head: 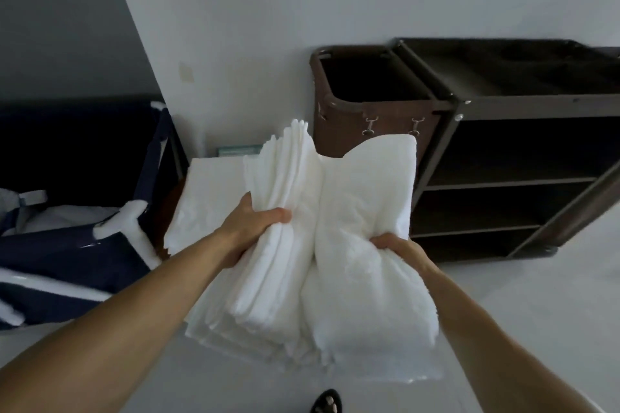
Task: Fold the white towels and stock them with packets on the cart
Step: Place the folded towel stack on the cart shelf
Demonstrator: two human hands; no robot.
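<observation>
Towels [365, 198] — long axis forward (folded stack)

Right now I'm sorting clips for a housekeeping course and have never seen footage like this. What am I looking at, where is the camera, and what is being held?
There is no machine here. One camera worn on a person's head looks down at their two bare arms. The left hand grips a stack of thin folded white towels. The right hand grips a thicker folded towel beside it. More white linen lies below them. Ahead on the right stands the dark cart with shelves, a brown bag hung at its end. A navy laundry bin stands on the left, and a teal packet shows by the wall.
</observation>
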